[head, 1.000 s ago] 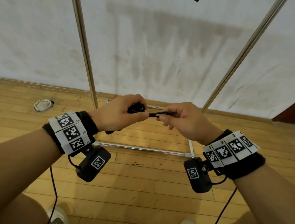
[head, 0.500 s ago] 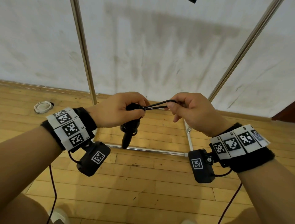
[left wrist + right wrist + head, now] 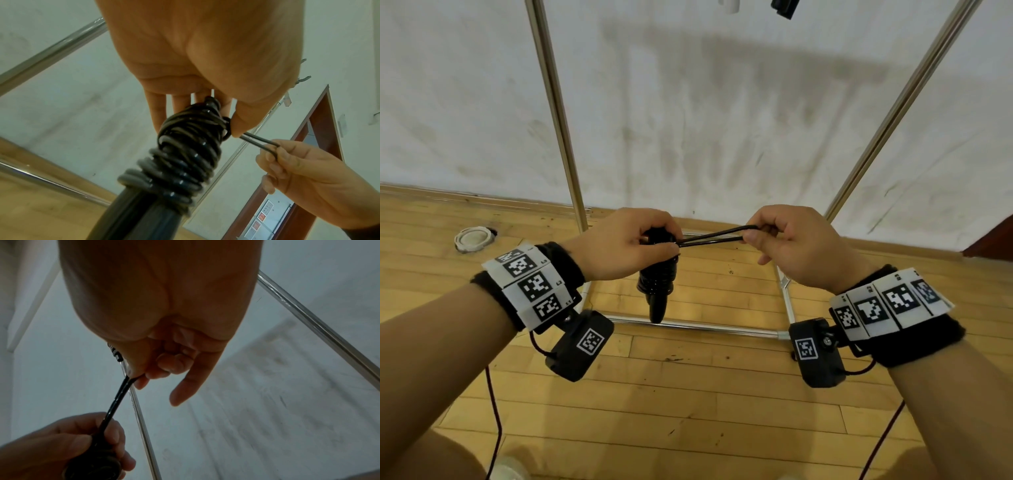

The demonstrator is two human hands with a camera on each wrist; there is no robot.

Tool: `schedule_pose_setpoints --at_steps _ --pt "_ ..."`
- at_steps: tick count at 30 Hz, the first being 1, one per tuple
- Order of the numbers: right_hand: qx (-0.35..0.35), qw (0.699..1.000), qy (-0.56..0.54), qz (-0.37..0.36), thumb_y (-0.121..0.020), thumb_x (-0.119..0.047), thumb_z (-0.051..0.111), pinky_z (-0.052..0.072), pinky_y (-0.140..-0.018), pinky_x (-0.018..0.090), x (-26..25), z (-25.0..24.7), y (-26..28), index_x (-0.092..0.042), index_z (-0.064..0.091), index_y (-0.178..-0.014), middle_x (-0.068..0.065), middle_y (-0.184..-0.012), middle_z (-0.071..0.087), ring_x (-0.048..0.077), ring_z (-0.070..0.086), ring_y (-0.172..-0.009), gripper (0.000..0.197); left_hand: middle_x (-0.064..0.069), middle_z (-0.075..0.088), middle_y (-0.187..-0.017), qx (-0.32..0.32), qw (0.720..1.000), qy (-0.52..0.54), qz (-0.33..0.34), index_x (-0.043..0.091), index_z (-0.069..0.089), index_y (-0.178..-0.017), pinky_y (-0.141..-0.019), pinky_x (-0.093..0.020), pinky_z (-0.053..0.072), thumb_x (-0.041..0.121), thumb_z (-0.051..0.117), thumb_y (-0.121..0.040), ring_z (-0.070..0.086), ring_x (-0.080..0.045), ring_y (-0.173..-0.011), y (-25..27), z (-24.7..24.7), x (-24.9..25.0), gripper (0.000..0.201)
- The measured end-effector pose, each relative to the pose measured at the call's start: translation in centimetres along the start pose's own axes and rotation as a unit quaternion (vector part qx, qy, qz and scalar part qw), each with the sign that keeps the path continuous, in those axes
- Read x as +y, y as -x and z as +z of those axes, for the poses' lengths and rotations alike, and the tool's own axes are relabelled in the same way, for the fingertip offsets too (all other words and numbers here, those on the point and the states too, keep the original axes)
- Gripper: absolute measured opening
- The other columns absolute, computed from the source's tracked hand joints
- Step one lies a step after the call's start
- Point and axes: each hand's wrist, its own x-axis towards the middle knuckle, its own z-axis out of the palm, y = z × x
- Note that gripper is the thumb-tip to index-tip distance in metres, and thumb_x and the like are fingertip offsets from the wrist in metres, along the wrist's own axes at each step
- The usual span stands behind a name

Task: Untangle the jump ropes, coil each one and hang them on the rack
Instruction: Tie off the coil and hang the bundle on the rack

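left hand [image 3: 619, 245] grips coiled jump rope [image 3: 657, 279] | right hand [image 3: 787, 240] fingers pinch its loop [image 3: 717, 235]

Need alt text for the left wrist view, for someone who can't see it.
Left hand holds a black jump rope coiled tightly round its handles, while the right hand pinches a short loop pulled out sideways. Metal rack and white wall behind.
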Motion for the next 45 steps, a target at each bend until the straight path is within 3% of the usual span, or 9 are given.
schedule_pose_setpoints --at_steps 9,15,18,21,23,26,31,36,45 --pt "-0.014 0.999 -0.043 0.015 -0.094 -0.021 0.062 0.046 -0.060 0.009 -1.4 1.1 -0.4 -0.022 0.064 -0.086 -0.009 -0.076 0.067 0.000 0.069 -0.065 0.009 -0.001 0.076 -0.089 -0.065 0.992 0.106 -0.028 0.015 0.070 -0.089 -0.069 -0.019 0.052 -0.002 0.062 -0.085 0.071 -0.014 -0.084 -0.4 1.3 2.8 0.019" --pt "0.009 0.998 -0.068 0.005 -0.094 -0.013 0.062 0.052 -0.064 0.022 -2.8 -0.5 0.1 -0.023 0.063 -0.082 -0.007 -0.074 0.068 0.003 0.070 -0.062 0.016 0.008 0.075 -0.086 -0.008 0.996 0.082 0.029 0.019 0.074 -0.087 -0.083 -0.020 0.052 0.019 0.071 -0.090 0.071 -0.007 -0.087 -0.3 1.5 5.5 0.004" --pt "0.021 0.997 -0.067 0.012 -0.093 -0.012 0.063 0.051 -0.060 0.019 -3.2 -1.4 0.8 -0.020 0.065 -0.082 -0.008 -0.070 0.068 0.004 0.070 -0.060 0.014 0.013 0.075 -0.084 0.020 0.998 0.041 0.044 0.022 0.077 -0.087 -0.077 -0.009 0.049 0.027 0.073 -0.088 0.069 0.001 -0.085 -0.1 2.0 6.8 0.007" --pt "0.040 0.998 -0.049 0.018 -0.090 -0.020 0.067 0.048 -0.053 0.018 -3.5 -2.3 1.6 -0.021 0.065 -0.075 -0.006 -0.062 0.066 0.008 0.069 -0.059 0.015 0.010 0.075 -0.081 0.042 0.997 -0.016 0.057 0.021 0.077 -0.089 -0.075 -0.024 0.055 0.025 0.071 -0.089 0.070 -0.003 -0.080 -0.4 2.1 8.1 0.007" --pt "0.066 0.997 -0.043 0.015 -0.086 -0.023 0.071 0.052 -0.059 0.030 -3.5 -3.3 2.0 -0.022 0.066 -0.069 -0.002 -0.061 0.064 0.019 0.068 -0.062 0.018 0.007 0.075 -0.079 0.061 0.996 -0.026 0.058 0.017 0.077 -0.092 -0.075 -0.032 0.057 0.021 0.069 -0.091 0.071 -0.007 -0.075 -0.9 1.6 9.0 0.008" --pt "0.103 0.990 -0.092 -0.011 -0.083 -0.023 0.075 0.057 -0.067 0.040 -3.7 -4.6 2.6 -0.020 0.070 -0.073 -0.006 -0.068 0.066 0.016 0.065 -0.068 0.011 0.012 0.073 -0.073 0.092 0.993 -0.042 0.061 0.021 0.076 -0.091 -0.066 -0.018 0.053 0.023 0.067 -0.092 0.068 0.000 -0.068 -2.0 0.5 10.7 0.009" --pt "0.146 0.966 -0.210 -0.029 -0.083 -0.012 0.076 0.060 -0.069 0.038 -4.5 -6.6 1.9 -0.009 0.067 -0.087 0.000 -0.083 0.073 0.019 0.071 -0.082 0.011 0.014 0.069 -0.068 0.142 0.982 -0.069 0.108 0.026 0.075 -0.084 -0.060 -0.009 0.046 0.022 0.071 -0.087 0.064 0.002 -0.065 -4.5 -1.9 14.5 0.005" --pt "0.178 0.942 -0.284 -0.026 -0.086 -0.003 0.071 0.057 -0.064 0.027 -5.9 -11.4 0.0 -0.006 0.059 -0.088 0.014 -0.081 0.075 0.025 0.074 -0.078 0.013 0.007 0.073 -0.073 0.149 0.982 -0.010 0.113 0.029 0.074 -0.091 -0.064 -0.024 0.056 0.013 0.071 -0.083 0.070 -0.011 -0.070 -7.9 -4.8 18.3 0.017" --pt "0.254 0.933 -0.247 -0.060 -0.095 -0.004 0.058 0.055 -0.063 0.024 -8.2 -21.5 -4.3 -0.016 0.062 -0.102 0.004 -0.086 0.072 0.016 0.072 -0.077 0.014 -0.002 0.076 -0.075 0.167 0.968 0.107 0.153 0.013 0.072 -0.089 -0.061 -0.026 0.056 0.019 0.065 -0.095 0.073 -0.011 -0.067 -13.8 -10.2 26.5 0.011"
